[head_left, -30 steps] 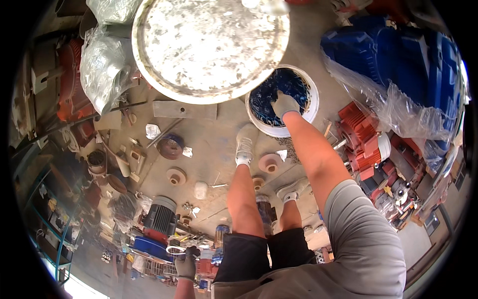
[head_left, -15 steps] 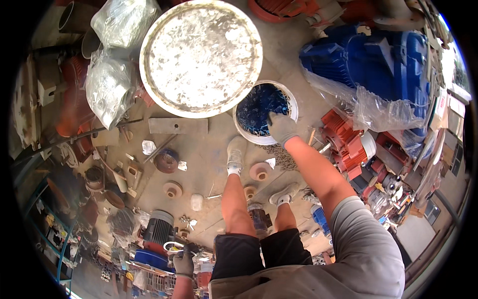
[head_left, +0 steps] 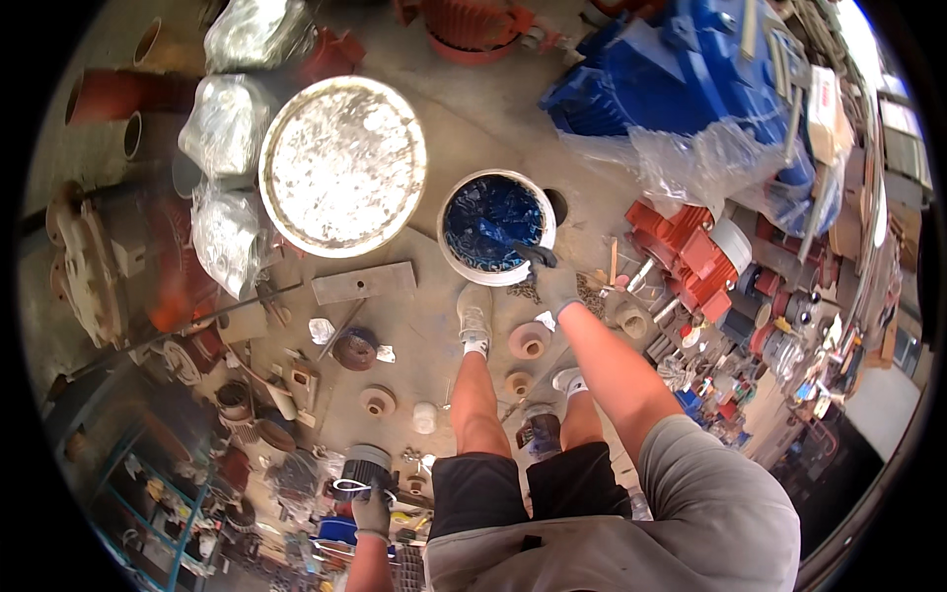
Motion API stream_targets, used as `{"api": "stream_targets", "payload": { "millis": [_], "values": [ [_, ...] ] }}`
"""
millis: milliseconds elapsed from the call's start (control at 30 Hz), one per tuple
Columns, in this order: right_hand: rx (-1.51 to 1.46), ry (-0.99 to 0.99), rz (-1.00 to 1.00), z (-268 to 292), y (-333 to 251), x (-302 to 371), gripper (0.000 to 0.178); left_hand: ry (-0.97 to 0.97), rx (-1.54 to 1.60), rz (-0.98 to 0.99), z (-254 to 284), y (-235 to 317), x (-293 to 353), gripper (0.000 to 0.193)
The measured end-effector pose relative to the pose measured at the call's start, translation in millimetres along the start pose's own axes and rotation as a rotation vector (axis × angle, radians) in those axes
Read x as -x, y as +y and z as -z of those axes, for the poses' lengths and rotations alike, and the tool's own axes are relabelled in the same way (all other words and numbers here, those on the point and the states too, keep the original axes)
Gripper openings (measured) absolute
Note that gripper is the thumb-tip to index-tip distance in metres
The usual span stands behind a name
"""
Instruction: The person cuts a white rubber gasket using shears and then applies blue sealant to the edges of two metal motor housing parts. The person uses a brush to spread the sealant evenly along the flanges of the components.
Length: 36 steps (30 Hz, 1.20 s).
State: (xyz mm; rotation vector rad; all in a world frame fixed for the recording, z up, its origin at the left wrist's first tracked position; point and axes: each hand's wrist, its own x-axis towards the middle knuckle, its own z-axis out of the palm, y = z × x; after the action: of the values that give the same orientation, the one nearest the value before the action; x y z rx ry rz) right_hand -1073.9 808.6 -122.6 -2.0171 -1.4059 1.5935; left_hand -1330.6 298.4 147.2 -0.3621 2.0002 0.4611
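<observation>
A white bucket point(head_left: 544, 197) with dark blue paint point(head_left: 483, 212) in it stands on the floor ahead of me. At its near right rim is my right hand point(head_left: 558, 283), in a grey glove, closed around the dark handle of what looks like a paintbrush point(head_left: 498, 232). The brush's blue-coated end lies over the paint. Low on the left, my left hand point(head_left: 371, 511), also gloved, is closed on a thin white ring point(head_left: 349, 485); the rest of that object is hidden. Left of the bucket is a large round drum top point(head_left: 343, 168), pale and blotched.
A big blue machine point(head_left: 681, 79), partly wrapped in clear plastic, stands far right. Nearer is an orange-red motor point(head_left: 681, 247). Plastic-wrapped parts point(head_left: 225, 123) line the left. A flat metal bar point(head_left: 365, 283) and several round flanged parts point(head_left: 377, 401) lie on the floor.
My right hand has drawn back from over the paint to beside the rim, with the brush now showing. The view has shifted; the drum looks smaller. My left hand keeps the white ring.
</observation>
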Motion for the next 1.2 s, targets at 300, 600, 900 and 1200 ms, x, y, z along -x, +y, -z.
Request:
{"api": "stream_targets", "payload": {
  "millis": [300,600,900,1200],
  "values": [
    [-1.325,-0.586,-0.413,164,17,164,0.042,-0.056,0.074,-0.186,-11,51,5,0.042],
    [-2.084,-0.912,0.01,365,111,341,0.034,-0.217,-0.252,-0.523,-136,197,111,0.042],
    [-2.426,-0.458,0.593,499,267,532,0.031,-0.464,-0.976,-1.034,-414,207,367,0.044],
    [-2.546,0.332,0.942,562,408,796,0.029,-1.065,-1.171,-0.749,-709,-14,667,0.054]
  ]
}}
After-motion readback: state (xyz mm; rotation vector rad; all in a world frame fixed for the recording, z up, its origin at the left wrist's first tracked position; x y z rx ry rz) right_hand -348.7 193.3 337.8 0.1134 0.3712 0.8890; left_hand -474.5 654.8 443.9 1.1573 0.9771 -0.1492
